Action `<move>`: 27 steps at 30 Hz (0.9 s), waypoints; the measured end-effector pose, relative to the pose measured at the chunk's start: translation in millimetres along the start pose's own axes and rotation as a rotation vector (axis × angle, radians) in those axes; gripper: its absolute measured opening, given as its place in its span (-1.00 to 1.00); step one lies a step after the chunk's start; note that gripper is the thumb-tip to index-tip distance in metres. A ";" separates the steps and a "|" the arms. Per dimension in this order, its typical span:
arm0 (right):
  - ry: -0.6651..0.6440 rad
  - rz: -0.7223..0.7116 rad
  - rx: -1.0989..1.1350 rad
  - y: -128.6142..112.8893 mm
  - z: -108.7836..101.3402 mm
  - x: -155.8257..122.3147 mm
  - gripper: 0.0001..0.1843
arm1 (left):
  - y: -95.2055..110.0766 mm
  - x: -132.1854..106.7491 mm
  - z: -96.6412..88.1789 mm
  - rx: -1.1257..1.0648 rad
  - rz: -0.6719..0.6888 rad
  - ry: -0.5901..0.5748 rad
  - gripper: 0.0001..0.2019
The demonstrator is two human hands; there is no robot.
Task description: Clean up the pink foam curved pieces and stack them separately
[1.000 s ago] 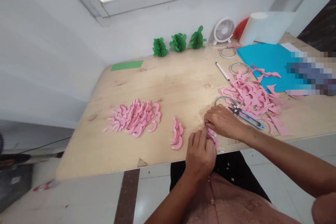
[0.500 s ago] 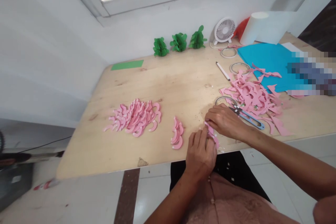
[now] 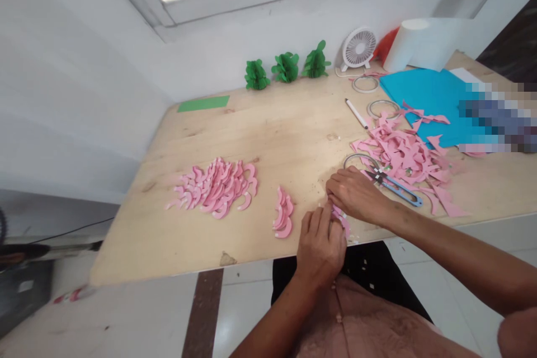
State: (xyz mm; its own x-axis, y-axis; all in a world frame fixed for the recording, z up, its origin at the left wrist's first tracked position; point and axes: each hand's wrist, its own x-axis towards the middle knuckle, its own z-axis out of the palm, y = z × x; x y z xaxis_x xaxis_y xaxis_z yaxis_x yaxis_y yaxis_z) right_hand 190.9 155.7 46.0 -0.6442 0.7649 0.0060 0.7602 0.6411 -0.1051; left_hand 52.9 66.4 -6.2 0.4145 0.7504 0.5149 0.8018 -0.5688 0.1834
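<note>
My left hand (image 3: 321, 246) and my right hand (image 3: 356, 194) meet at the near edge of the wooden table (image 3: 268, 134). Both pinch a small pink curved foam piece (image 3: 339, 217) between their fingertips. Just left of them lies a short stack of pink crescents (image 3: 283, 213). A larger heap of pink crescents (image 3: 216, 187) lies farther left. Blue thread snips (image 3: 396, 188) lie right behind my right hand.
Pink foam scraps (image 3: 405, 154) are piled at the right, over a blue sheet (image 3: 428, 98). Tape rings (image 3: 381, 107), a white pen (image 3: 356, 113), a small white fan (image 3: 357, 49), three green paper trees (image 3: 286, 67), a green card (image 3: 203, 104) and a white roll (image 3: 413, 43) stand farther back.
Hardly anything has moved. My right hand's fingertips shifted slightly on the pink piece held between both hands.
</note>
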 end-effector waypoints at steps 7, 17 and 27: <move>0.034 -0.022 -0.020 0.2 4.1 -3.8 -0.88 | -0.1 0.9 -1.3 -0.003 -0.003 -0.011 -0.87; 0.082 -0.046 0.025 4.5 2.4 -15.5 -0.83 | 0.2 2.0 -1.6 -0.007 0.003 0.003 -0.85; 0.245 0.048 0.094 25.6 -9.2 -37.3 -0.78 | -0.8 -0.1 0.5 0.007 0.012 0.010 -0.85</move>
State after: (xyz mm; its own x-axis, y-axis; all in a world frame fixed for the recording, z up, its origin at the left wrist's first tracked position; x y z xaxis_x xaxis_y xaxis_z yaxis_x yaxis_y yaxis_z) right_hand 235.2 144.1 52.3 -0.5595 0.7937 0.2386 0.7705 0.6042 -0.2030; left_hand 52.5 66.9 -6.9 0.4200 0.7402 0.5251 0.7997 -0.5754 0.1714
